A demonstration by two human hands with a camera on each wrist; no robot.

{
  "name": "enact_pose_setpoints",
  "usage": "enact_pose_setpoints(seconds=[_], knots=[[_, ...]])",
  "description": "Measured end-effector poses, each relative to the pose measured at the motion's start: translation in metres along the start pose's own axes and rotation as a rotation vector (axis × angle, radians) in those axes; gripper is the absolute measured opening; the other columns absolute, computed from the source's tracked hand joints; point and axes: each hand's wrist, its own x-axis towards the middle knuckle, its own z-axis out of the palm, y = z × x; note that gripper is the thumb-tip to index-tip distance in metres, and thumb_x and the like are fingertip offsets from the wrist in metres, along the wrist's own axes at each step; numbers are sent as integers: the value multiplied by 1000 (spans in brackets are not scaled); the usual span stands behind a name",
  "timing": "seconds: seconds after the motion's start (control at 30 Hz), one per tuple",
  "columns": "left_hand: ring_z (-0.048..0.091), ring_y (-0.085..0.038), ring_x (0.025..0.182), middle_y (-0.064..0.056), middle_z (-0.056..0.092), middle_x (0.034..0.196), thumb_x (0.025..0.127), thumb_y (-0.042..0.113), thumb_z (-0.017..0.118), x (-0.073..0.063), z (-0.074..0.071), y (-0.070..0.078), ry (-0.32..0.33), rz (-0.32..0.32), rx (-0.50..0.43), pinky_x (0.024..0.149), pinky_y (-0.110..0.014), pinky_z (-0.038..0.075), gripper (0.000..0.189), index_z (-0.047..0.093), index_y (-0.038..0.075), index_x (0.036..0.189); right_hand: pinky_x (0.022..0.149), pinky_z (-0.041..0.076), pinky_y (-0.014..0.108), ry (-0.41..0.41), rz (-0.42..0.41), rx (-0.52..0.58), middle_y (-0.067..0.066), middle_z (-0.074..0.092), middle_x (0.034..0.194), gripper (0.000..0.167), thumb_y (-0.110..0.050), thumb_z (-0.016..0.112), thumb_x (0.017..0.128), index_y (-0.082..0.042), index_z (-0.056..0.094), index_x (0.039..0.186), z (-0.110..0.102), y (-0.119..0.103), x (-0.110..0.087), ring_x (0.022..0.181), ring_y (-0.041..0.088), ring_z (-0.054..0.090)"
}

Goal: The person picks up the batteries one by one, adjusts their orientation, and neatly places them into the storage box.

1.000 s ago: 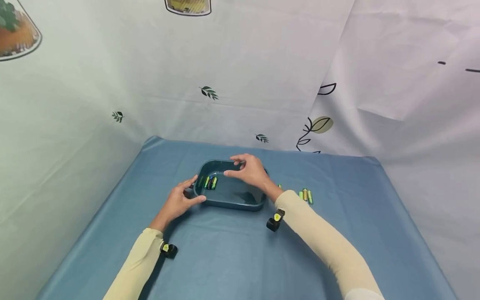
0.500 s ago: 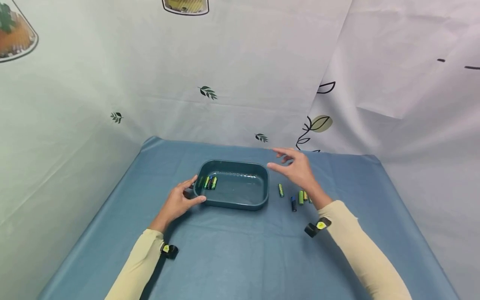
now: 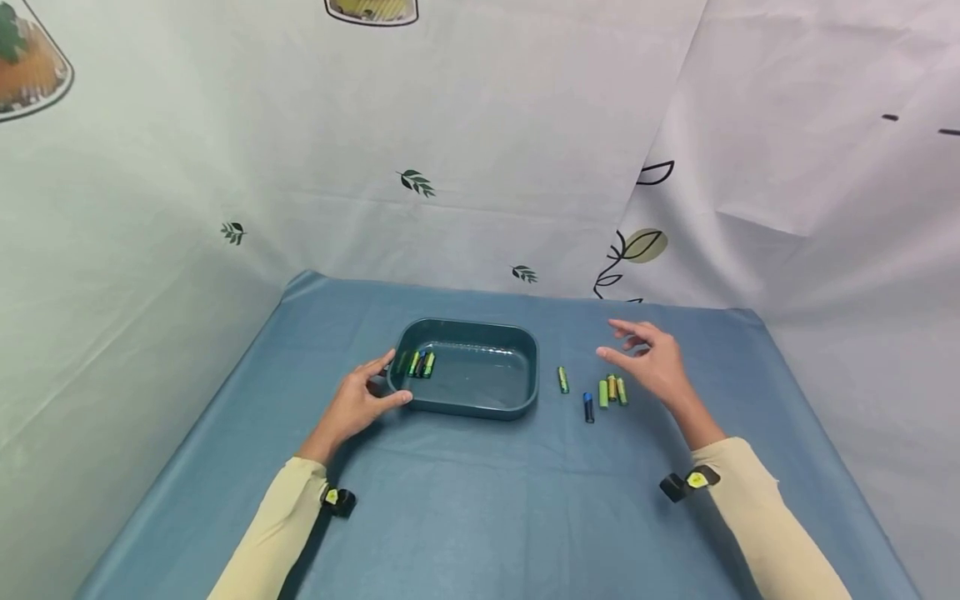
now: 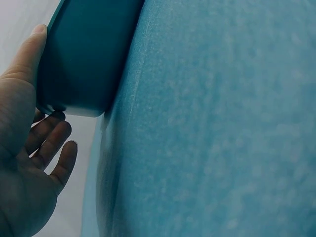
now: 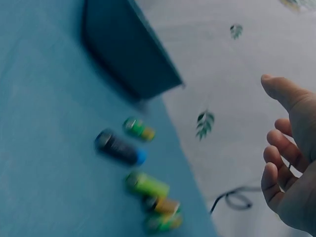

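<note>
So the tray [image 3: 480, 385] sits flat on the blue cloth [image 3: 457, 517], and the left hand [image 3: 358, 406] has its left end: thumb over the near rim, fingers round the side by the corner. The left wrist view backs that up, with the thumb lying along the rim and the lower fingers loosely bent below the corner.

Inside, three batteries [image 3: 422, 365] are bunched side by side at the left end, the outer two green and yellow, the middle one dark.

Five more are on the cloth right of the tray. A green battery [image 3: 562, 380] lies nearest the tray, then a dark battery [image 3: 588, 408] with a blue end pointing away from the person. Past that there's a little row: lime battery [image 3: 603, 394], gold battery [image 3: 612, 388], second green battery [image 3: 622, 392]. They're super close, but the right wrist view is blurry, so can't tell if all three touch.

The right hand [image 3: 654, 360] is just right of that row, thumb and index finger wide apart with only air between them.

Pale sleeves [image 3: 772, 525] on both arms, white backdrop [image 3: 510, 125] with leaf prints behind.
</note>
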Motion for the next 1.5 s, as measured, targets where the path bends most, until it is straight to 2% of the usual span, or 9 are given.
enact_pose_setpoints(seconds=[0.17,0.4,0.63,1.0,1.23,1.5], knots=[[61,-36,111,-20,40,159,86,48,82,0,0,1,3,7,14,86,-52,54,91,38,18,160,80,49,24,-38,19,-18,18,66,118,51,-28,80,92,-7,66,137,-1,27,-15,99,25,61],[61,-35,113,-18,40,160,85,45,83,0,1,0,5,-1,8,88,-52,54,90,39,18,160,82,53,43,-77,35,-56,18,67,116,53,-28,81,90,-3,66,135,0,54,-31,101,30,63],[61,-36,113,-19,40,159,85,47,83,-1,1,0,3,-6,9,87,-52,54,91,39,18,160,78,51,36,-121,4,-79,13,71,114,53,-26,85,87,-5,69,132,0,73,-36,98,25,62],[61,-37,115,-19,40,160,85,46,83,-1,2,1,3,-14,4,89,-53,54,91,39,18,160,81,48,42,-182,-20,-128,10,69,112,54,-31,86,85,-7,71,131,-6,84,-40,99,25,60],[60,-37,116,-20,39,160,85,46,83,-1,1,0,0,-9,1,89,-53,54,91,38,18,160,81,47,37,-253,-3,-146,7,67,110,58,-35,86,84,-8,69,133,-9,88,-38,97,21,58],[59,-38,118,-19,40,160,85,46,83,-2,1,1,5,-3,3,92,-54,53,91,39,18,160,80,46,42,-303,19,-163,7,65,109,60,-38,87,84,-7,69,132,-10,86,-36,95,22,55]])
